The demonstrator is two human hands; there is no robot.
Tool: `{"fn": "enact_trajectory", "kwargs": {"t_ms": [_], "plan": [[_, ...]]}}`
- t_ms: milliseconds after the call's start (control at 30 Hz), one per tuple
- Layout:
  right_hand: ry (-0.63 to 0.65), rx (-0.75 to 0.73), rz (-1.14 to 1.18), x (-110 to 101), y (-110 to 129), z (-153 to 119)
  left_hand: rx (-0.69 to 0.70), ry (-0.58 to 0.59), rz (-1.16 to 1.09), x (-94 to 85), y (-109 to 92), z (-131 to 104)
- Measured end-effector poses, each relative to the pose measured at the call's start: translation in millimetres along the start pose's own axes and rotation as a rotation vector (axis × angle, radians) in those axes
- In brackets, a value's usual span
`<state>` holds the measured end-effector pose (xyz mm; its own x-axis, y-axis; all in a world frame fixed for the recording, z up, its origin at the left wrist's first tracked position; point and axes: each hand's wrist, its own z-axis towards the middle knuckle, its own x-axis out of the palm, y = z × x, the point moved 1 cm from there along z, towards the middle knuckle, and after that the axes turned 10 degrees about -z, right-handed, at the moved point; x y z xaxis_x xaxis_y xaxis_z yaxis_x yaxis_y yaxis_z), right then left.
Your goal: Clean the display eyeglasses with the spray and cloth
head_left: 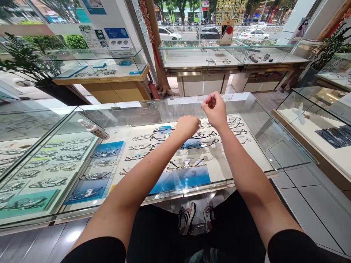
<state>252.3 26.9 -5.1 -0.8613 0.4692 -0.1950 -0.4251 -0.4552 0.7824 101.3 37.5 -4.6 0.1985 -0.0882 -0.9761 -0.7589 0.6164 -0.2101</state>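
Note:
My left hand (188,126) is closed above the glass display counter (126,109), its fingers curled under and out of sight. Higher and to the right, my right hand (215,110) has its thumb and fingers curled together. Whatever either hand might hold is too small or hidden to make out. Below the hands, rows of eyeglasses (186,164) lie inside the counter on a white base with blue cards (181,179). A white spray bottle (93,129) is on the counter at the left, well away from both hands.
More eyeglasses fill the left section of the case, on a green card (30,202). Other glass showcases stand at the back (203,54) and right (315,120). A potted plant (30,65) is at the far left. The counter's glass front edge runs near my knees.

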Motion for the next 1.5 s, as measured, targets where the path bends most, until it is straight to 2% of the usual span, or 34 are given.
{"fn": "enact_trajectory", "kwargs": {"t_ms": [133,300,400,467,533,633,700,767,900,1167,1500], "plan": [[-0.075,0.008,-0.004,-6.3,3.5,2.7,0.002,-0.110,-0.038,-4.9,-1.4,0.2],[-0.202,-0.006,-0.009,-16.0,9.0,6.1,-0.068,-0.359,-0.168,-30.3,-0.1,-14.5],[-0.180,-0.027,0.008,-13.1,12.9,3.6,-0.084,-0.555,-0.337,-43.3,13.5,-33.7],[-0.120,-0.029,0.034,-5.6,15.0,-0.8,-0.075,-0.634,-0.516,-46.4,27.7,-47.8],[-0.023,-0.012,0.079,6.0,16.6,-7.1,-0.089,-0.650,-0.702,-45.0,42.7,-60.4],[0.197,0.067,0.226,27.8,18.6,-19.2,-0.107,-0.650,-0.882,-37.8,59.6,-73.5],[0.340,0.133,0.339,40.3,19.6,-27.4,-0.091,-0.659,-0.973,-31.7,65.5,-77.2],[0.419,0.178,0.407,47.7,19.9,-33.6,-0.082,-0.661,-1.074,-25.6,68.0,-77.4],[0.433,0.194,0.409,47.8,18.6,-37.8,-0.081,-0.644,-1.235,-17.4,67.0,-74.5],[0.401,0.201,0.425,39.7,27.2,-38.6,-0.129,-0.626,-1.389,-10.8,60.4,-75.1],[0.380,0.157,0.346,38.9,35.3,-42.5,-0.112,-0.609,-1.394,-10.5,54.5,-76.2]]}}
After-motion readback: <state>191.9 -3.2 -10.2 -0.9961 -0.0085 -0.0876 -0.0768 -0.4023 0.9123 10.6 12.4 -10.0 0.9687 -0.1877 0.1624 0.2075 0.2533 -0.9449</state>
